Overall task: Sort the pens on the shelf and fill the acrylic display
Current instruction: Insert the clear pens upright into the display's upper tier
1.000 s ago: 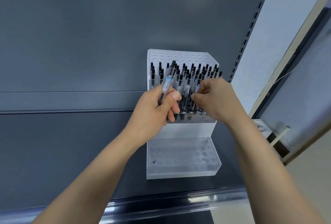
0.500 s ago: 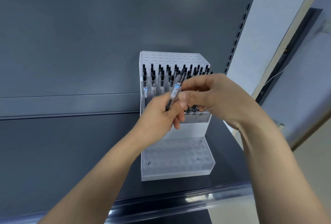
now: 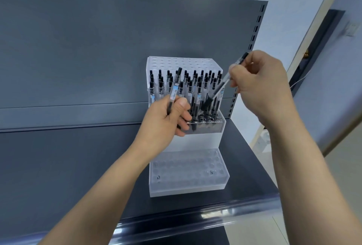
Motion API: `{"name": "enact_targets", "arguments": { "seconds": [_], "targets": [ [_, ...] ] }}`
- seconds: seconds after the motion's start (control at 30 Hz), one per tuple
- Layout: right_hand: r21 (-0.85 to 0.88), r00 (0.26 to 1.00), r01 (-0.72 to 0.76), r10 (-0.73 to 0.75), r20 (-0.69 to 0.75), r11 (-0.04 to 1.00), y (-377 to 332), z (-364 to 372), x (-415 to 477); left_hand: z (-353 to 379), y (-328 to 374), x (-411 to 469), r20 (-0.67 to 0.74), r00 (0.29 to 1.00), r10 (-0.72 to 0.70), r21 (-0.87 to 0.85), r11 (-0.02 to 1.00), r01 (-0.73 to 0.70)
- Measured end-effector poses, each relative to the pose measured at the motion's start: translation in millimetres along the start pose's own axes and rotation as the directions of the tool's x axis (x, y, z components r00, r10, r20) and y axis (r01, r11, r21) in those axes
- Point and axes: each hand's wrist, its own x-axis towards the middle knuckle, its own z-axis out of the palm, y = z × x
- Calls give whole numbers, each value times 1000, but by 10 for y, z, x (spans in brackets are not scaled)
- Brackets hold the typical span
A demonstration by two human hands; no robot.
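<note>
Acrylic display [image 3: 188,190] on the shelf [image 3: 78,166], middle tier nearly full: the right hand [image 3: 260,84], fingers pinched on a pen [image 3: 217,89] slanted tip-down-left, hovers just above its right-hand holes. The left hand [image 3: 166,121] clamps fingers round a second pen [image 3: 175,88], near upright.

Tiered acrylic display [image 3: 188,176] on shelf [image 3: 78,156]; clear black-capped pens [image 3: 199,92] upright in middle tier; tilted pen [image 3: 219,88] above.

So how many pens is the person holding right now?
2. An upright pen in the left hand; a slanted pen in the right hand, before the acrylic display. The left palm may hide more.
</note>
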Motion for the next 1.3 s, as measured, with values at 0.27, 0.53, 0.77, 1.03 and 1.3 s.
{"name": "enact_targets", "arguments": {
  "seconds": [0.27,0.53,0.77,1.03,1.3],
  "targets": [
    [-199,994,68,-49,98,978,93,165,-7,-33,0,-25,-31,994,104,135,986,-99],
    [-274,985,106,-63,162,956,123,223,42,-14,-13,-29,-31,995,96,136,986,-91],
    [-353,962,52,49,270,934,219,340,34,2,-52,6,-20,996,83,134,988,-79],
    [-457,951,67,82,299,887,128,170,-19,81,-60,2,17,997,73,153,985,-75],
    [17,805,-13,0,593,1000,-104,-87,-152,351,12,67,108,992,60,142,987,-75]
  ]
}}
